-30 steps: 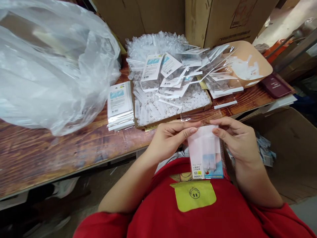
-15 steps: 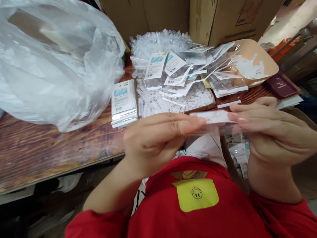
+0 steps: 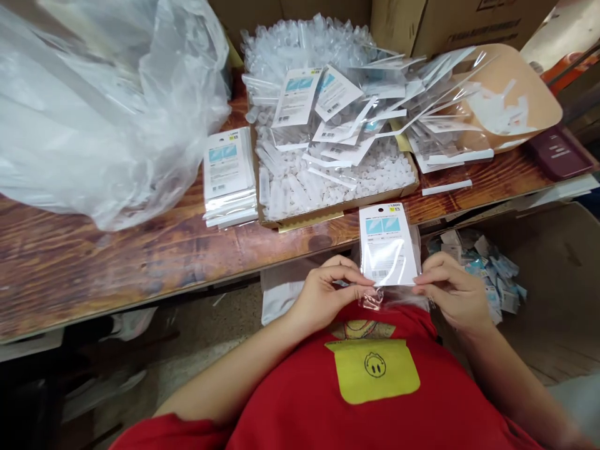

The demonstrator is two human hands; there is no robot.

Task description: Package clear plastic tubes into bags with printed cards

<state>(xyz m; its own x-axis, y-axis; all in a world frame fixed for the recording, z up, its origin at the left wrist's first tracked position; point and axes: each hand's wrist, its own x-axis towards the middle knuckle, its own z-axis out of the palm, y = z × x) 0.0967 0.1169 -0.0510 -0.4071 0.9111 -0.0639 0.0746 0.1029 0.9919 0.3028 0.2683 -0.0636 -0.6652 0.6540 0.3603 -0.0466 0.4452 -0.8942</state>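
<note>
Between my two hands, a clear plastic packet with a white printed card inside is held upright in front of my chest, just off the table's front edge. My left hand pinches its lower left corner. At the lower right corner, the fingers of my right hand are closed on the same packet. Loose clear film hangs below the card, between the hands. A stack of similar packets lies on the table to the left. More carded packets lie spread over a shallow tray of small parts.
The shallow cardboard tray holds many translucent tubes and small white pieces. A big plastic bag covers the table's left. A peach-coloured bin with white strips and a maroon case stand right. An open carton below holds packets.
Both hands have come lower and closer to my body. The packet, earlier tilted nearly edge-on and blurred, now shows its printed face. The view has shifted slightly.
</note>
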